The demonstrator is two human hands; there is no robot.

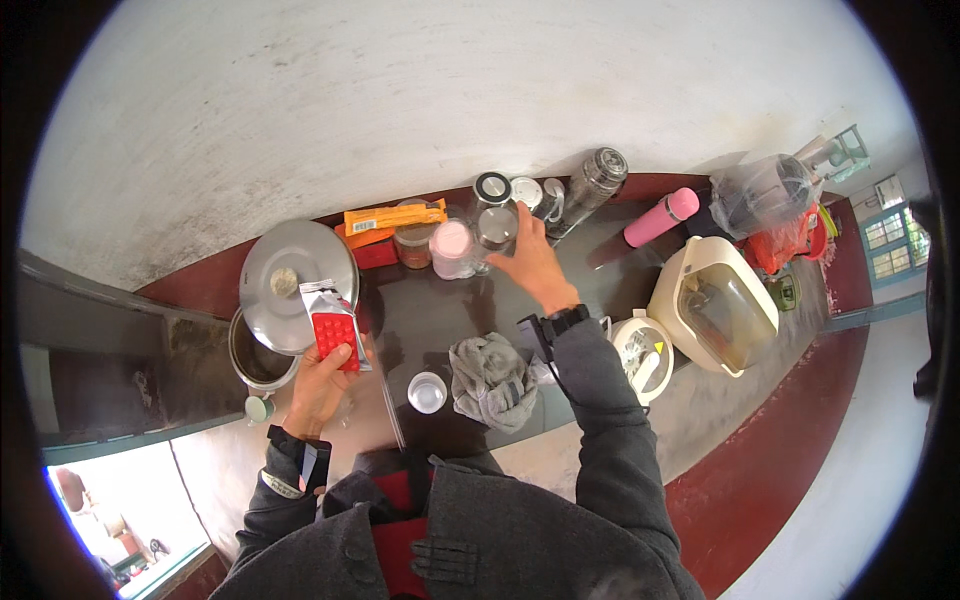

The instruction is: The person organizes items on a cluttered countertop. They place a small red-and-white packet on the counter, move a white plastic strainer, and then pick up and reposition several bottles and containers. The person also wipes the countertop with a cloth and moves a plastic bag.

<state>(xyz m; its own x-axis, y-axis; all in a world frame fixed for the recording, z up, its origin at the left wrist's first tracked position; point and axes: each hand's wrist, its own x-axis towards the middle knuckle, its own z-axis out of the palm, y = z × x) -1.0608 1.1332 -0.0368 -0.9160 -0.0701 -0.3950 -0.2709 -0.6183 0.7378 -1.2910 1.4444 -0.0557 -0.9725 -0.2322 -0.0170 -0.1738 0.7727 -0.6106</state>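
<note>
My left hand (324, 382) holds a red blister pack (335, 337) together with a silver foil pouch (319, 294), thumb pressed on the pack's lower end. My right hand (536, 262) is stretched over the table with thumb and fingers apart, beside a clear jar with a metal lid (497, 225); whether it touches the jar cannot be told. Left of that jar stands a pink-lidded jar (452, 244). A small clear cup (427, 393) and a crumpled grey towel (493, 381) lie nearer my body on the dark table (405, 322).
A large metal lid (292, 259) leans over a pot (259, 356) at left. Along the wall are a yellow packet (394, 216), a dark glass bottle (592, 187) and a pink thermos flask (660, 217). To the right stand a cream lidded bin (716, 307) and a white round container (641, 356).
</note>
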